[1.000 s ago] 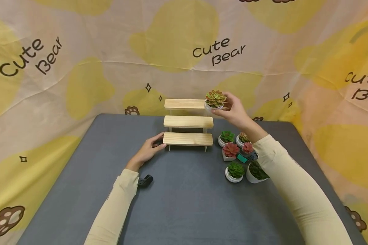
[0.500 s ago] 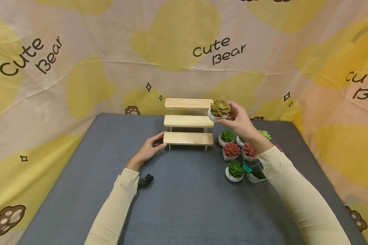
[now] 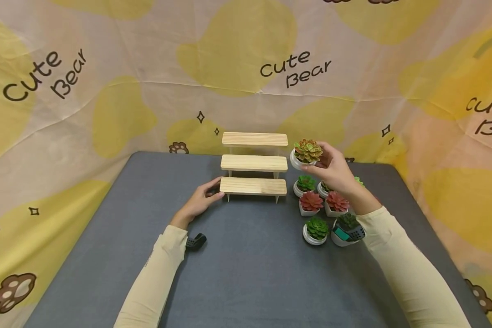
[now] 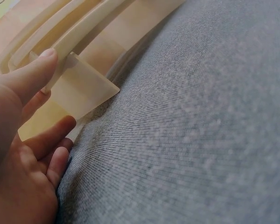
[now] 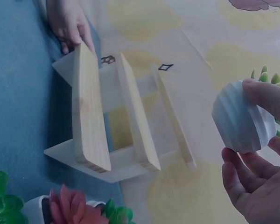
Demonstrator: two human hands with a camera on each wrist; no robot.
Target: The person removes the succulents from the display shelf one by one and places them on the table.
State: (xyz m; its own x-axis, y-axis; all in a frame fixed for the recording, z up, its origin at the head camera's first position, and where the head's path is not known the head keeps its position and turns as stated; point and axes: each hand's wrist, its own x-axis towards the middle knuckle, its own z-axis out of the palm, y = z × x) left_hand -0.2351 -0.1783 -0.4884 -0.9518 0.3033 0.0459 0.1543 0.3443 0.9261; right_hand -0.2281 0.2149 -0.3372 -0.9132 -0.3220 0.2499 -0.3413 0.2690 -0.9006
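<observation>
A potted succulent (image 3: 308, 151) with yellow-green, red-tinged leaves is held up in my right hand (image 3: 339, 172), thumb and fingers around its white pot. The right wrist view shows the ribbed side of that pot (image 5: 242, 116) between thumb and fingertips. To its left stands a three-step wooden display stand (image 3: 253, 186) on pale translucent side supports. My left hand (image 3: 198, 200) grips the left end of the lowest step, its thumb (image 4: 35, 72) at the board's edge in the left wrist view. The stand's steps carry nothing.
Several more potted succulents stand on the grey table (image 3: 246, 273) right of the stand, among them a red one (image 3: 311, 201), a second red one (image 3: 337, 202) and a green one (image 3: 317, 228). My right forearm hides some of them. A patterned cloth (image 3: 238, 45) hangs behind.
My right hand has carried the potted succulent away from the stand's top step, down and to the right. The left hand stays at the lowest step.
</observation>
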